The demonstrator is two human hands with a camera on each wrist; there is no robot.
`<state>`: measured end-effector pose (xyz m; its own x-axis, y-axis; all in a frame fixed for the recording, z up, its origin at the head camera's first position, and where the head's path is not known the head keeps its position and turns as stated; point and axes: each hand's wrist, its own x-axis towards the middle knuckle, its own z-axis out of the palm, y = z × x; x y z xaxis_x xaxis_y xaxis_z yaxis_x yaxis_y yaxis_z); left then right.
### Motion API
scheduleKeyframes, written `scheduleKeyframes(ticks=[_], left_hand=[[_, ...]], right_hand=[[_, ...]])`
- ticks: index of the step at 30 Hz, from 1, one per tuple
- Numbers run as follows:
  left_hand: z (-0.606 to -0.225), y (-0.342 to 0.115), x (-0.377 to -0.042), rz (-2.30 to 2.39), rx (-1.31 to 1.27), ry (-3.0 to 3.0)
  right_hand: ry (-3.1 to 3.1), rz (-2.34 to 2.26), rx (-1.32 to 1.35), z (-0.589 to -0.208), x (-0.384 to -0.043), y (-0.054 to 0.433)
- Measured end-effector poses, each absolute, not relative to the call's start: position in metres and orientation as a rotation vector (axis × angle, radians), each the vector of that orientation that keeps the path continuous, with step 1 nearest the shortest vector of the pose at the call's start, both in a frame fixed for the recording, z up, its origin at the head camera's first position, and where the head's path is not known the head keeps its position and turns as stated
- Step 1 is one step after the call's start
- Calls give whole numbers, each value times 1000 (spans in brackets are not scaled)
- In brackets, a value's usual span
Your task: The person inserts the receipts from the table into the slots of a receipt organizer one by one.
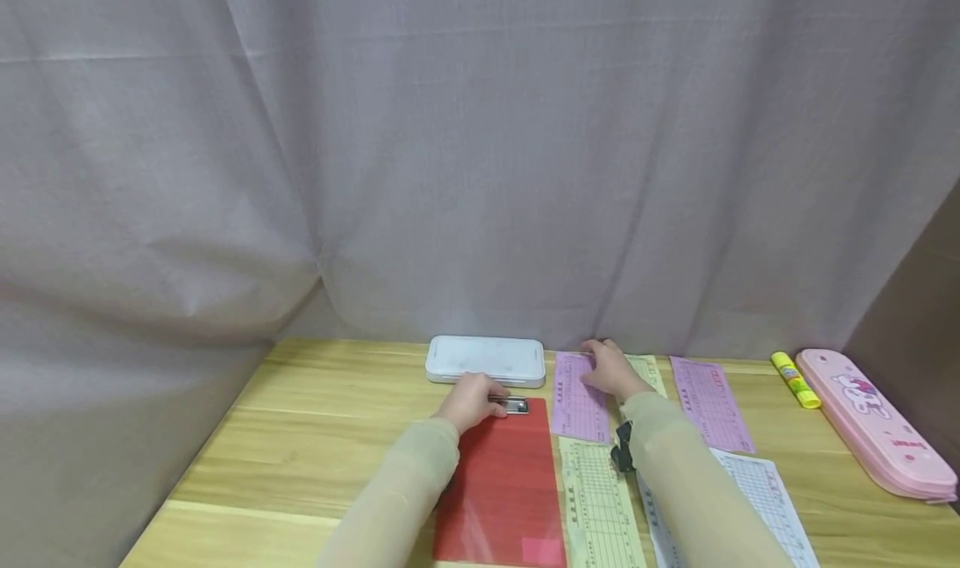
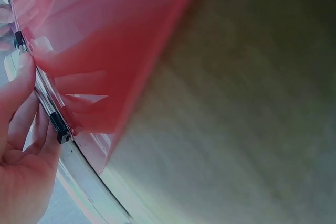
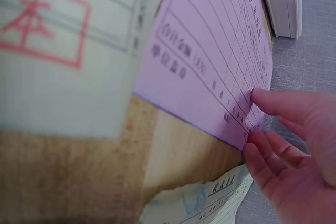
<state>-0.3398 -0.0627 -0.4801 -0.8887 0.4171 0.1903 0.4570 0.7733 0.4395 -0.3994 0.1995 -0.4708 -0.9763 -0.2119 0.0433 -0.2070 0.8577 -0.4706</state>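
Observation:
My left hand (image 1: 468,401) grips the metal clip (image 1: 517,405) at the far end of a red clipboard (image 1: 506,485). In the left wrist view the thumb lies on the clip (image 2: 46,90), with the other fingers curled along its far side. My right hand (image 1: 613,370) is over a purple printed form (image 1: 579,410) to the right of the clipboard. Its thumb and fingertips touch that form (image 3: 205,61) near one corner in the right wrist view, spread apart from each other. A pale yellow form (image 1: 647,371) is partly hidden under the right hand.
Behind the clipboard stands a white case (image 1: 486,358). More forms lie to the right: a yellow one (image 1: 600,501), a purple one (image 1: 711,401) and a white one (image 1: 768,493). A yellow glue stick (image 1: 795,380) and pink pencil case (image 1: 873,422) sit far right; a grey curtain (image 1: 480,151) hangs behind.

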Motion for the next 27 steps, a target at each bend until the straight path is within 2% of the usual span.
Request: scheduleKeyframes(ticks=[19, 27], left_hand=[[-477, -64, -339, -745, -695, -2900], [-475, -62, -338, -736, -692, -2905]], right_hand=[[3018, -599, -468, -472, -409, 192], [3051, -613, -373, -476, -408, 191]])
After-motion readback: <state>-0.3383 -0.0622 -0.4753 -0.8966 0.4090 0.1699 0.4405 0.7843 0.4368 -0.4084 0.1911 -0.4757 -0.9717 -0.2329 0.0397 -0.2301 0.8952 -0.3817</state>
